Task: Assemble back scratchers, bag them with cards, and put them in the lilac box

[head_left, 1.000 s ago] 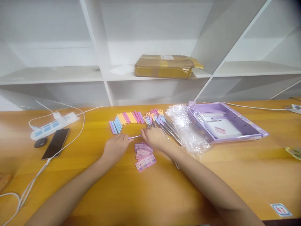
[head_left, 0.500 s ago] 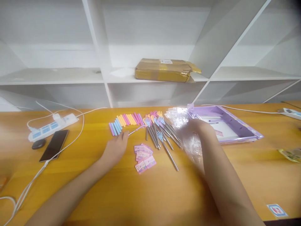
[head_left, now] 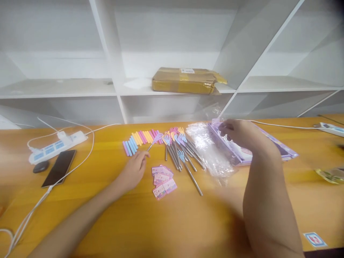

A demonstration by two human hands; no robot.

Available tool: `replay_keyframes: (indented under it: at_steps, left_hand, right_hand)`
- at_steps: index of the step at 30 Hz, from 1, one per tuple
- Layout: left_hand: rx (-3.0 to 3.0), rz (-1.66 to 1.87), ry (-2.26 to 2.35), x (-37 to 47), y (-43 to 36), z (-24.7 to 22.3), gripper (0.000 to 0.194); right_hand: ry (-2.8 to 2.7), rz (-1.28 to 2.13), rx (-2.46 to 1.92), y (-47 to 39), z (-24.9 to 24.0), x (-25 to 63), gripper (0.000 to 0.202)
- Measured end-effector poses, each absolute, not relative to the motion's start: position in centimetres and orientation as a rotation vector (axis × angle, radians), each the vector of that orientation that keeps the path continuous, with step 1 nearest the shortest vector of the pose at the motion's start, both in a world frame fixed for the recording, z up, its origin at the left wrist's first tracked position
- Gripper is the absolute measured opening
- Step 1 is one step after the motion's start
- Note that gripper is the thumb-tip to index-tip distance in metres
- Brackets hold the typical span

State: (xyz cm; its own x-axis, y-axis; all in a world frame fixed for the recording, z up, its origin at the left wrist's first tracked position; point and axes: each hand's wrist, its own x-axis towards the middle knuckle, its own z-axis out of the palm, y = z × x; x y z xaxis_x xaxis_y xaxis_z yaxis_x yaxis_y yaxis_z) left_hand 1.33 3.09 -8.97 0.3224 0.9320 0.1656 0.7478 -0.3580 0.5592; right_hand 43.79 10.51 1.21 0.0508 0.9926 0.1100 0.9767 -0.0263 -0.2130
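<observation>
To the left of the scratcher pile (head_left: 175, 154), I have the left hand (head_left: 134, 168) low at the table, fingertips and thumb pinching the thin metal stem of a purple scratcher (head_left: 153, 142); its hand-shaped head points away from me, toward the pile, and from out here I can't tell whether the two touch. To the right of the pile, the right hand (head_left: 238, 133) is up in front of the lilac box (head_left: 225, 144), fingers curled and blurred. I can't tell from my end whether they are pressed together or holding anything; a faint wisp of clear film (head_left: 213, 110) shows just beyond them. Between the pile and that box I see crumpled plastic bags (head_left: 215, 157), right beside the stems. On the near side of the pile, a blue-headed scratcher (head_left: 191, 175) sticks out toward me, stem end on bare tabletop. Nearer to me than the pile and a little left, I make out pink printed cards (head_left: 162, 179), overlapping. Left of the pile, beyond the left hand, coloured sticks (head_left: 146, 137) lie in a curved row. Well left of the pile are a phone (head_left: 59, 167) and a power strip (head_left: 57, 147).
</observation>
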Motion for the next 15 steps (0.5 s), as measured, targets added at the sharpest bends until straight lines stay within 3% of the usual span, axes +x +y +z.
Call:
replay_keyframes:
  at_steps: [4,7,11,15]
  left_hand:
    - [2.029,0.704,1.328,2.1,2.5,-7.3,0.028]
    - [1.803,0.712,1.176,2.4,1.8,-7.2,0.043]
    - [1.357,0.755,0.897,2.9,0.5,-8.1,0.072]
    - [1.323,0.766,0.941,3.4,-0.4,-7.8,0.049]
  right_hand:
    - [-1.848,0.587,-1.486,7.2,3.5,38.0,0.032]
    - [-1.778,0.93,-1.193,5.8,2.2,32.0,0.036]
    - [-1.65,0.986,-0.945,4.3,-1.7,25.3,0.041]
    - [-1.621,1.034,-0.85,3.5,-4.2,23.0,0.042]
